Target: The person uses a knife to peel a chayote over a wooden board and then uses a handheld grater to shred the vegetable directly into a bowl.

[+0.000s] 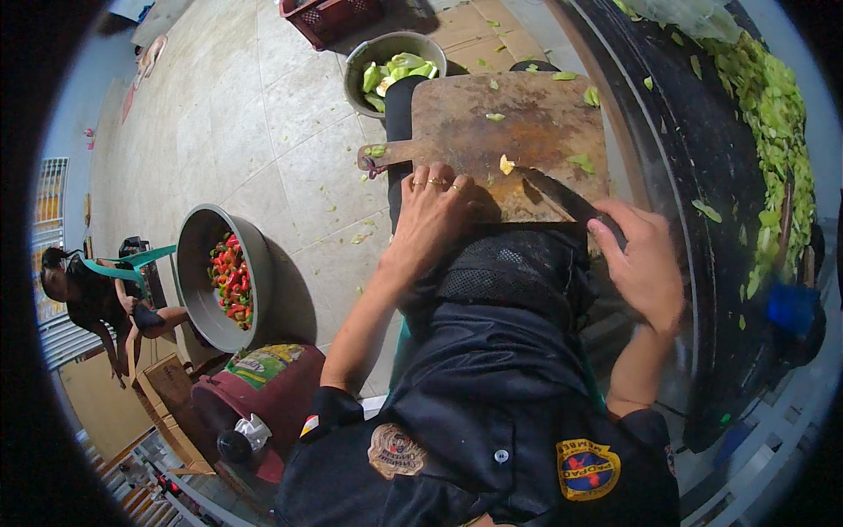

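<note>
A worn wooden cutting board (514,125) with a handle on its left lies across my lap. My right hand (639,257) grips a kitchen knife (560,194), its dark blade slanting over the board's near right part. Near the blade's tip sits a small pale yellow vegetable scrap (506,165). My left hand (431,207) rests on the board's near left edge, fingers bent and knuckles up. Whether anything is under its fingers is hidden. A few green vegetable scraps (581,162) lie scattered on the board.
Beyond the board stands a basin (352,72) of pale green vegetable pieces. A heap of sliced green vegetable (770,132) covers part of the black table (698,145) at right. At left are a grey tub (263,263) of red and green peppers, a maroon container (290,382) and a seated person (99,303).
</note>
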Demonstrator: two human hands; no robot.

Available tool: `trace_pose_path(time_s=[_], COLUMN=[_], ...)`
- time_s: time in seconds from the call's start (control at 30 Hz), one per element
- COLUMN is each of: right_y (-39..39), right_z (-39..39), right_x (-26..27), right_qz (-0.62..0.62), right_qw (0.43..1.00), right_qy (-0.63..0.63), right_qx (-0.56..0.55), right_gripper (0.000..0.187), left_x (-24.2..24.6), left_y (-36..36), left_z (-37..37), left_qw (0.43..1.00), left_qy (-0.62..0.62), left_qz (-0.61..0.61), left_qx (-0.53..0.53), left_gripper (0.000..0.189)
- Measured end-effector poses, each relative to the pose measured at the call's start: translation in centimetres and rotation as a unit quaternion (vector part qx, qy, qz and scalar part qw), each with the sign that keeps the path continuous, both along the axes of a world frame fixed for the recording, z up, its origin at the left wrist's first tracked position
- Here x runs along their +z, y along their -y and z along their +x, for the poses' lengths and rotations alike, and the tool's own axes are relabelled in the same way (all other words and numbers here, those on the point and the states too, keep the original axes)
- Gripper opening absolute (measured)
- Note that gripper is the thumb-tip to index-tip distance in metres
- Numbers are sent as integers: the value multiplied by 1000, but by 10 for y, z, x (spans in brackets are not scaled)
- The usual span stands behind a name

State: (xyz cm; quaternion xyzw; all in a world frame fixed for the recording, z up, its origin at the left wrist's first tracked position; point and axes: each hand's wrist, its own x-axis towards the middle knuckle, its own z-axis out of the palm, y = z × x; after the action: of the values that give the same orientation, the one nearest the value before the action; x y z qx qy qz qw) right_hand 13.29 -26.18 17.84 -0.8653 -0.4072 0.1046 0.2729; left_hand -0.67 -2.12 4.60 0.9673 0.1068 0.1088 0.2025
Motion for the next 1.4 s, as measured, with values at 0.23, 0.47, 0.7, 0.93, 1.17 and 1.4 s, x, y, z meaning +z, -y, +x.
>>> trace_pose_path(time_s=[0.23, 0.47, 0.7, 0.93, 1.17, 1.4], right_y=[-16, -26, -26, -3, -7, 2], right_z=[-10, -24, -27, -9, 18, 12], right_x=[-8, -11, -10, 8, -8, -43], right_qz=[-7, -8, 23, -63, -79, 61], right_qw=[998, 994, 984, 993, 992, 992], right_qy=[-53, -50, -42, -46, -75, -96], right_qx=[33, 92, 173, 87, 60, -50], right_gripper=[19, 18, 20, 25, 27, 30], left_x=[4, -14, 15, -3, 40, 175], left_y=[-2, -23, -3, -15, 13, 16], left_z=[-22, -90, -53, -97, -70, 69], left_qw=[1000, 987, 990, 995, 987, 960], left_qy=[12, -73, 90, -68, 8, 221], left_qz=[-11, -64, -105, -67, -124, -12], left_qx=[12, 132, -28, 23, 102, -171], left_gripper=[30, 33, 52, 35, 38, 39])
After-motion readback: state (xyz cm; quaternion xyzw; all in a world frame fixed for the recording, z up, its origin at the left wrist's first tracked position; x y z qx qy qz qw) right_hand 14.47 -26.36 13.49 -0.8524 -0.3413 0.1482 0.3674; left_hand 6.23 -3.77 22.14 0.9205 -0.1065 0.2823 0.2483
